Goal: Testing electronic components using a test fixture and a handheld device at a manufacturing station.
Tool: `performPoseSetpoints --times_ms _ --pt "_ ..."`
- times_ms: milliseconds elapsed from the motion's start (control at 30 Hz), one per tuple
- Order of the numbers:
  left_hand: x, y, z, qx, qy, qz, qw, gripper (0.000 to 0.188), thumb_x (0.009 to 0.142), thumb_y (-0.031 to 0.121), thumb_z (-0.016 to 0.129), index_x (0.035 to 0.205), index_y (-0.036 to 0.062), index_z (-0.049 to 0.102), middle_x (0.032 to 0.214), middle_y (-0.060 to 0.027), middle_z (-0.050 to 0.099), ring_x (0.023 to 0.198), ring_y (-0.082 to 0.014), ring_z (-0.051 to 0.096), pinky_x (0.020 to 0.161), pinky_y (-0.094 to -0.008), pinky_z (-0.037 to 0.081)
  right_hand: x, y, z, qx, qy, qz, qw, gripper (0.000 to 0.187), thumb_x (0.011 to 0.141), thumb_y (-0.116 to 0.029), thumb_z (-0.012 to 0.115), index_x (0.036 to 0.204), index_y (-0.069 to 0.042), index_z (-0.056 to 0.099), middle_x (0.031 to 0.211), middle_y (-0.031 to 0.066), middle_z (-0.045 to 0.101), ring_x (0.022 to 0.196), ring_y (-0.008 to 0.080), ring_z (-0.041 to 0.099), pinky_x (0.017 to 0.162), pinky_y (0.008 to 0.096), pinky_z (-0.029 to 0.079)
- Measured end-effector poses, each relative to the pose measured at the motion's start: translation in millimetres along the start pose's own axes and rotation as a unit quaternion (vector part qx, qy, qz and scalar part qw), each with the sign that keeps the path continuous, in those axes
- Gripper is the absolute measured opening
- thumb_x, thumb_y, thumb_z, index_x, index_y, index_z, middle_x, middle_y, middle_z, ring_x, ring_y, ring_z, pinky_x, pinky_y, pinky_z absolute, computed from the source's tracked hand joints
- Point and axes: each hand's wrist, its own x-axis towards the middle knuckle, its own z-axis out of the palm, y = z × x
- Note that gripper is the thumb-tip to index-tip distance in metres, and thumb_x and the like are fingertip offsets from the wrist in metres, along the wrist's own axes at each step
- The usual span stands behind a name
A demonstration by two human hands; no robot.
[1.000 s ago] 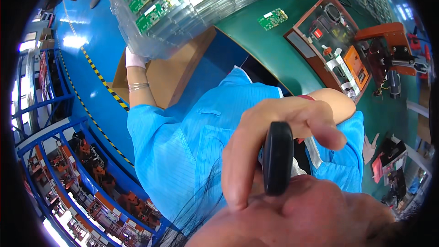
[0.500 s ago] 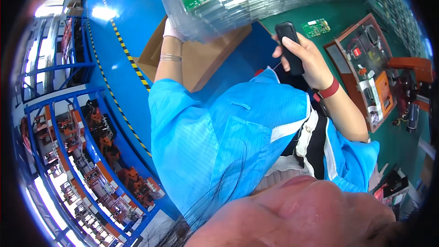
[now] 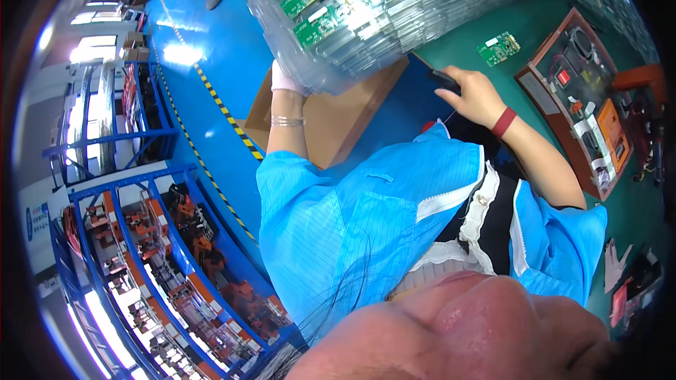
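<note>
Many clear plastic trays [image 3: 415,21] are stacked ahead of me, with green circuit boards [image 3: 331,22] lying in the top one. My left hand [image 3: 287,77], in a pale glove, is up against the near left corner of the stack; the trays hide its fingertips, so I cannot tell whether the fingers are apart or together. Thin bracelets [image 3: 288,121] circle that wrist, and an open cardboard box [image 3: 348,119] sits below it. With my right hand [image 3: 481,96] I hold a black handheld device [image 3: 443,83], fingers clamped round it, near the edge of the green table [image 3: 531,24]. A red band [image 3: 503,123] is on this wrist. One loose circuit board [image 3: 499,48] lies on the table, between the stack and a brown-framed case [image 3: 577,91].
</note>
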Motion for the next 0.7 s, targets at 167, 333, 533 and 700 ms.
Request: performPoseSetpoints --times_ms 167,333,533,700 --pt "-51.4 68.1 56.0 -0.349 0.013 0.000 0.937 0.034 0.097 0.027 0.062 0.121 0.0028 0.063 0.104 -0.0101 0.070 0.084 -0.0214 0.061 0.076 -0.0324 0.053 9.4 1.8 6.6 -0.097 0.053 -0.106 0.988 0.041 0.079 -0.010 0.070 0.120 -0.010 0.064 0.106 0.0059 0.073 0.079 0.0310 0.069 0.072 0.0373 0.056" --pt "-45.2 58.5 47.7 -0.320 -0.084 0.073 0.941 0.033 0.101 0.028 0.055 0.127 0.0068 0.055 0.097 -0.0096 0.068 0.078 -0.0213 0.058 0.070 -0.0349 0.053 20.7 -1.3 26.5 -0.095 0.118 -0.175 0.973 0.041 0.078 -0.009 0.070 0.119 -0.010 0.065 0.120 0.0087 0.070 0.087 0.0312 0.070 0.075 0.0389 0.057" --pt "-22.5 32.2 21.0 -0.262 -0.099 0.096 0.955 0.035 0.096 0.023 0.061 0.126 0.0067 0.054 0.093 -0.0099 0.068 0.071 -0.0218 0.057 0.062 -0.0351 0.051 31.8 -6.7 31.4 -0.061 0.133 -0.144 0.979 0.040 0.081 -0.009 0.069 0.121 -0.010 0.064 0.127 0.0107 0.067 0.094 0.0303 0.070 0.077 0.0381 0.057" --pt "-11.9 29.1 24.3 0.049 -0.047 0.253 0.965 0.043 0.088 0.015 0.066 0.127 0.0060 0.053 0.093 -0.0114 0.068 0.071 -0.0232 0.058 0.061 -0.0360 0.051 33.9 -3.2 44.9 0.053 0.202 -0.096 0.973 0.039 0.085 -0.009 0.069 0.123 -0.007 0.062 0.113 0.0118 0.070 0.079 0.0253 0.071 0.070 0.0351 0.057"
